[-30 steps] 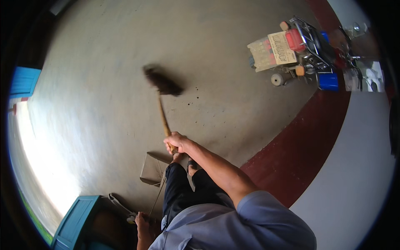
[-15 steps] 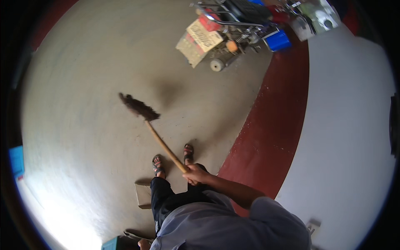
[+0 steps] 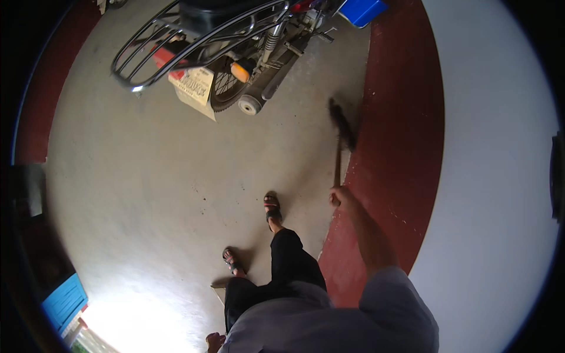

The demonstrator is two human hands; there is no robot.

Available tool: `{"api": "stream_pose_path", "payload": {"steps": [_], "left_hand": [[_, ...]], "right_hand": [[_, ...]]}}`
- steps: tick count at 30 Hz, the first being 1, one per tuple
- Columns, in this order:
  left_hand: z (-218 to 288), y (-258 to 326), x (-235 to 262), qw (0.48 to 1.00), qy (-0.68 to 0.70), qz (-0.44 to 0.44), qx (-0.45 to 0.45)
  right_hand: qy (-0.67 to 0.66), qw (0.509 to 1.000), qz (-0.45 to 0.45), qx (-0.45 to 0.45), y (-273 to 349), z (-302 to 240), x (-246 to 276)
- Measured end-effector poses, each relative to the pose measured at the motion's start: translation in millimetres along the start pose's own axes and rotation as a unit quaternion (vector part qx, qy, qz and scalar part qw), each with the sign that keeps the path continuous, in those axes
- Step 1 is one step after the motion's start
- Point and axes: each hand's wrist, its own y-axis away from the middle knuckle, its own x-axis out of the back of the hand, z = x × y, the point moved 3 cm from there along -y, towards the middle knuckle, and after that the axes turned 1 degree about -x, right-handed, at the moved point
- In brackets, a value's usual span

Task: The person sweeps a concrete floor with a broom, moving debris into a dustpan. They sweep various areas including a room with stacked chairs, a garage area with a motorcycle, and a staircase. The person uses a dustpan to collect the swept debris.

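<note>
My right hand (image 3: 341, 197) is wrapped round the wooden handle (image 3: 338, 162) of a broom, out in front of me on the right. The dark bristle head (image 3: 341, 125), smeared by motion, is at the floor beside the foot of the dark red wall band (image 3: 391, 153). Only a small part of my left hand (image 3: 216, 341) shows at the lower edge, next to my clothing; its fingers are too hidden to read. Small dark specks of dirt (image 3: 203, 199) lie on the grey floor (image 3: 159, 159) ahead of my sandalled feet.
A parked motorcycle (image 3: 259, 65) with a rear rack stands ahead, a blue box (image 3: 362, 12) beyond it near the wall. The white wall (image 3: 494, 147) rises at the right. Partly hidden by my leg is a cardboard piece (image 3: 220, 287). A blue panel (image 3: 63, 303) stands lower left, near bright light.
The broom has swung from the front left to the right, up to the wall's foot, with my right hand still on it. My feet have stepped, and the motorcycle now appears closer.
</note>
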Motion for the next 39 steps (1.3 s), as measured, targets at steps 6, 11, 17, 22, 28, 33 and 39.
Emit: {"api": "stream_pose_path", "payload": {"steps": [6,11,17,22,28,33,39], "left_hand": [[50,38,-28,0.998,-0.064,0.026,0.003],[107,60,-76,0.996,-0.077,0.032,-0.021],[158,72,-123,0.995,-0.083,0.029,-0.044],[150,70,-125,0.993,-0.105,0.008,-0.053],[89,23,-91,0.997,-0.072,-0.009,-0.001],[81,21,-76,0.998,-0.039,-0.044,0.007],[67,32,-45,0.992,-0.108,0.067,0.027]], "right_hand": [[0.034,0.988,-0.135,-0.072,-91,27,-111],[0.199,0.949,-0.227,-0.094,24,121,-228],[0.209,0.912,-0.340,-0.098,85,90,-237],[0.447,0.826,-0.244,0.242,89,88,-117],[0.408,0.899,0.027,0.159,53,2,21],[0.341,0.907,0.118,0.215,-70,-168,17],[0.402,0.891,0.098,0.185,-129,-228,-106]]}}
